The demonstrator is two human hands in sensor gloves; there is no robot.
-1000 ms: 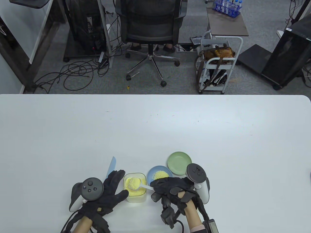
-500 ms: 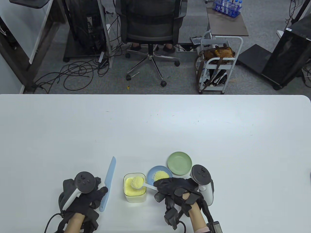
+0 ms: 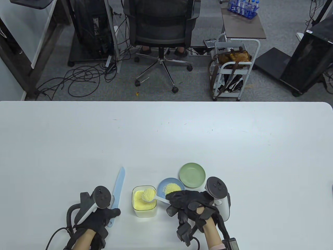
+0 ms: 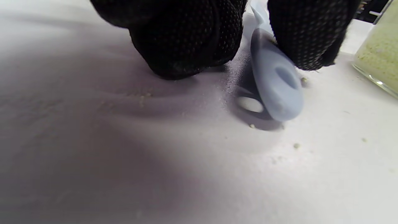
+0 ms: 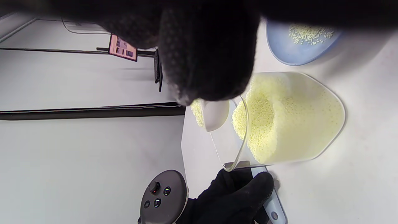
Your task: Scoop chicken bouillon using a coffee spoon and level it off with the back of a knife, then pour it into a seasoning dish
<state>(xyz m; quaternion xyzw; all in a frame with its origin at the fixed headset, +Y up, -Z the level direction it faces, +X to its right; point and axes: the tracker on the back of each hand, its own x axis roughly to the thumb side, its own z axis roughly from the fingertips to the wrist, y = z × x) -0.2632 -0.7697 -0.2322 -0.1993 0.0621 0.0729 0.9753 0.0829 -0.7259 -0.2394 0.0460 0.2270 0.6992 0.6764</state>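
Observation:
A light blue knife (image 3: 118, 187) lies on the table left of the clear bouillon container (image 3: 144, 208). My left hand (image 3: 110, 213) grips the knife's handle. In the left wrist view, finger and thumb pinch the handle end (image 4: 276, 90), which sits a little off the surface. My right hand (image 3: 173, 200) holds the white coffee spoon (image 3: 148, 194), heaped with yellow bouillon, over the container. The spoon bowl (image 5: 214, 115) shows at the container's rim (image 5: 245, 124). A blue seasoning dish (image 3: 170, 188) behind it holds some bouillon.
An empty green dish (image 3: 192, 175) stands just behind the blue one, close to my right hand's tracker. Loose bouillon grains (image 4: 295, 145) dot the table near the knife handle. The white table (image 3: 166, 135) stretches far beyond the objects.
My left hand left the container's side, moved left to the knife and closed on its handle. The right hand keeps the heaped spoon over the container, shifted slightly right.

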